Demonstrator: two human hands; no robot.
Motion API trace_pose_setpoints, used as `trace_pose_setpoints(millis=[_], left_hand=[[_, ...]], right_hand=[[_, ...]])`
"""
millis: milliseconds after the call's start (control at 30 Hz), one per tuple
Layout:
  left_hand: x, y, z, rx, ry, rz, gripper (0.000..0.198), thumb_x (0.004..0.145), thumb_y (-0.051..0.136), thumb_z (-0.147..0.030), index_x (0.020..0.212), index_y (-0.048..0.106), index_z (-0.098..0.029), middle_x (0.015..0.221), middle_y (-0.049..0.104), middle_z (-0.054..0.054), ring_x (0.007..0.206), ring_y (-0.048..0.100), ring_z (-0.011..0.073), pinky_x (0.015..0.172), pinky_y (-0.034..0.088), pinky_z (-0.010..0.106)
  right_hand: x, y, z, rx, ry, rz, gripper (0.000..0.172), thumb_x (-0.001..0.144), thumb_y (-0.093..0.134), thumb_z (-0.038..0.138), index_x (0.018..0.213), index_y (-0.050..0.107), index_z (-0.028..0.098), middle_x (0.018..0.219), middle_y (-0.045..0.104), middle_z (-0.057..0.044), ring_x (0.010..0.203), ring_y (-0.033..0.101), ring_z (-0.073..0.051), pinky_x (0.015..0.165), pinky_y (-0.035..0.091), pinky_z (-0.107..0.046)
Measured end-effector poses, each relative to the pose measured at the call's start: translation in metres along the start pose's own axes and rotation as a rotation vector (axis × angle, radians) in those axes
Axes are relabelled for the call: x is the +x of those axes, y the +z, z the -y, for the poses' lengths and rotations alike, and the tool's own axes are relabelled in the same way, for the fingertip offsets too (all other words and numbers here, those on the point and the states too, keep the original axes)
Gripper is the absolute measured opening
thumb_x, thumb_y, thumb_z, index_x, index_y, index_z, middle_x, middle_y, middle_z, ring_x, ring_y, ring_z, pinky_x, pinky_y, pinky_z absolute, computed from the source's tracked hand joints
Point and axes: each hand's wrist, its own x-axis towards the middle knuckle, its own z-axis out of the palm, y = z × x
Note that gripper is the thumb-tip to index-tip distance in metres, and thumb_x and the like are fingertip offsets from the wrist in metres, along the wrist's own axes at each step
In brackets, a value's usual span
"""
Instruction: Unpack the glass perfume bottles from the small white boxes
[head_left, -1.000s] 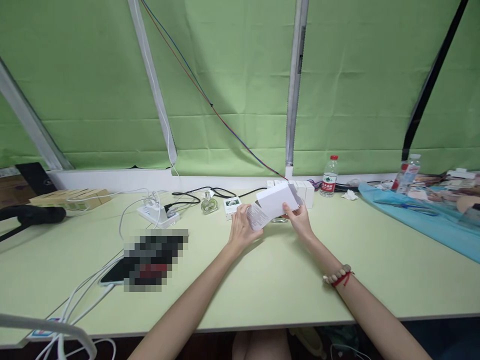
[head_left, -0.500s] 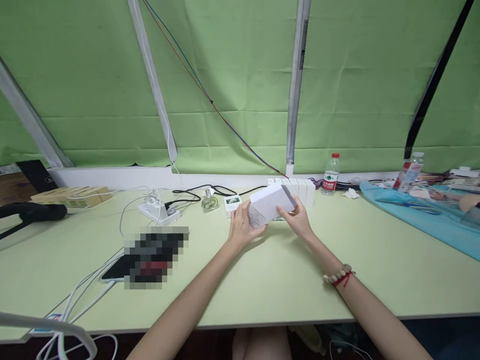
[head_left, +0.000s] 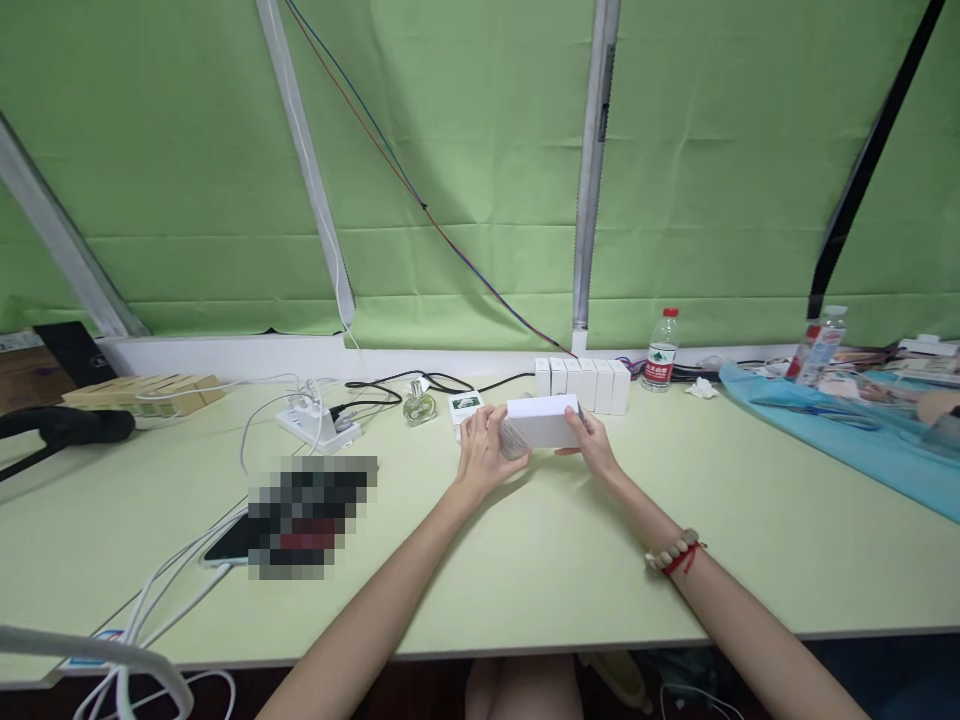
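A small white carton is gripped from both ends, held level just above the pale green table. My left hand closes round its left end, where printed text shows. My right hand pinches the right end with curled fingers. Behind the carton stands a row of several matching white boxes. A small glass perfume bottle and a white box with a green picture sit just to the left.
A white power strip with cables lies at left, near a phone and a blurred dark item. A water bottle stands at the back. Blue cloth with clutter covers the right. Tan boxes sit far left.
The carton, tilted up and to the right a second ago, has been turned level and lowered toward the table. Both hands kept their hold on it.
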Motion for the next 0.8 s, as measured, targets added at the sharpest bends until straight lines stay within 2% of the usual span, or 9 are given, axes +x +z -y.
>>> trace_pose_setpoints(millis=[167,367,567,667,800], left_hand=[[-0.001,0.002,0.0,0.049,0.046,0.016,0.073,0.061,0.068,-0.043,0.124,0.036,-0.022,0.111,0.047,0.012,0.107,0.045,0.0282,0.089,0.032,0.042],[0.003,-0.002,0.0,0.106,0.06,0.012,0.057,0.076,0.054,-0.053,0.122,0.042,-0.022,0.107,0.049,0.011,0.099,0.048,0.0248,0.084,0.035,0.039],[0.011,-0.015,-0.002,0.161,0.152,0.069,0.045,0.081,0.049,-0.051,0.116,0.045,-0.023,0.095,0.054,0.005,0.079,0.055,0.0175,0.068,0.04,0.028],[0.013,-0.019,-0.003,0.192,0.206,0.103,0.041,0.083,0.045,-0.05,0.114,0.045,-0.024,0.096,0.055,0.004,0.072,0.057,0.0155,0.058,0.038,0.026],[0.012,-0.021,-0.006,0.234,0.254,0.14,0.038,0.085,0.041,-0.048,0.115,0.045,-0.025,0.097,0.056,0.004,0.069,0.059,0.0145,0.054,0.035,0.025]], right_hand=[[-0.001,-0.001,0.001,0.071,0.06,-0.034,0.048,0.067,0.056,0.06,0.093,0.063,0.02,0.087,0.058,-0.005,0.082,0.057,-0.02,0.047,0.056,-0.027],[0.001,-0.002,-0.001,0.088,0.044,-0.036,0.044,0.067,0.052,0.055,0.09,0.061,0.018,0.084,0.059,-0.005,0.078,0.057,-0.02,0.047,0.054,-0.027],[0.004,-0.006,-0.002,0.069,0.004,-0.075,0.037,0.065,0.048,0.049,0.084,0.059,0.019,0.085,0.059,-0.005,0.082,0.054,-0.021,0.048,0.051,-0.028],[0.004,-0.008,-0.001,0.072,-0.025,-0.062,0.038,0.064,0.047,0.049,0.085,0.059,0.02,0.088,0.058,-0.005,0.083,0.054,-0.022,0.051,0.051,-0.029],[0.004,-0.008,-0.002,0.082,-0.046,-0.081,0.037,0.063,0.05,0.051,0.083,0.057,0.021,0.085,0.058,-0.004,0.082,0.053,-0.021,0.054,0.051,-0.03]])
